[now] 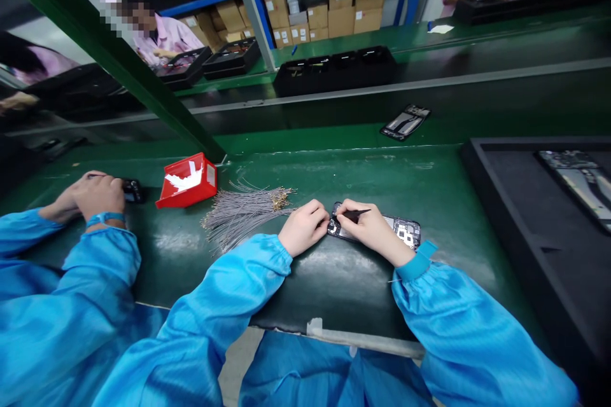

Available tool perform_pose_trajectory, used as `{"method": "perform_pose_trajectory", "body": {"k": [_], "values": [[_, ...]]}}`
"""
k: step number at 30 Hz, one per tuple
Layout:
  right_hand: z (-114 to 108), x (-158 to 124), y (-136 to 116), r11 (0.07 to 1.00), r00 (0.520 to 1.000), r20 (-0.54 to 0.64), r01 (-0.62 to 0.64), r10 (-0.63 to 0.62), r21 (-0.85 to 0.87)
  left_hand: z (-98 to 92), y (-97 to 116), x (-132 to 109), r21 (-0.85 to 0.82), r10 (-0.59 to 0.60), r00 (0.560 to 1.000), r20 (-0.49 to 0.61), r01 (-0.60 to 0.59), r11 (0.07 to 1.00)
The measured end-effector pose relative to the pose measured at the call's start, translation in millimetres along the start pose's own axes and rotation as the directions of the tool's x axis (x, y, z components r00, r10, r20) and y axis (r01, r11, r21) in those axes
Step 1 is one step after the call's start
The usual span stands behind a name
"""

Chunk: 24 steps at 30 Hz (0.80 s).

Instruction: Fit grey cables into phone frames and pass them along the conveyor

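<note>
An opened phone [407, 230] lies flat on the green bench mat, its inner boards showing. My left hand [305, 226] is closed at the phone's left end, fingers curled against its edge; what lies under the fingertips is hidden. Over the phone's left half, my right hand [372, 232] pinches black tweezers [356, 213], pointed down at the phone's left part. The tips are mostly hidden by the fingers. A bundle of thin grey cables [241, 213] with gold-coloured ends lies just left of my left hand.
A red bin [188, 181] with white strips stands beyond the cables. At left, a co-worker's hands [98, 196] hold a dark device. Another phone frame [405, 122] lies at the back. A black tray [496, 216] with a phone part borders the right; a green post [138, 73] slants across the left.
</note>
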State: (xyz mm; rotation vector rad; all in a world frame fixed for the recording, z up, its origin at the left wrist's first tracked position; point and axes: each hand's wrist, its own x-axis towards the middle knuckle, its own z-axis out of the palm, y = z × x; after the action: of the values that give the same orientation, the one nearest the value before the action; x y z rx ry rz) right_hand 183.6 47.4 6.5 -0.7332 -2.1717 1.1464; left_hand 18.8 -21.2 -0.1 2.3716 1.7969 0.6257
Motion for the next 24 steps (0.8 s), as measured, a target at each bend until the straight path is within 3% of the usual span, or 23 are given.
{"method": "perform_pose_trajectory", "body": {"k": [24], "values": [[0.0,-0.2,1.7,1.0,1.0,0.02,-0.004,0.004,-0.02,-0.9,0.0,0.7,-0.018,-0.003,1.0,-0.012,0.003,1.0]]}}
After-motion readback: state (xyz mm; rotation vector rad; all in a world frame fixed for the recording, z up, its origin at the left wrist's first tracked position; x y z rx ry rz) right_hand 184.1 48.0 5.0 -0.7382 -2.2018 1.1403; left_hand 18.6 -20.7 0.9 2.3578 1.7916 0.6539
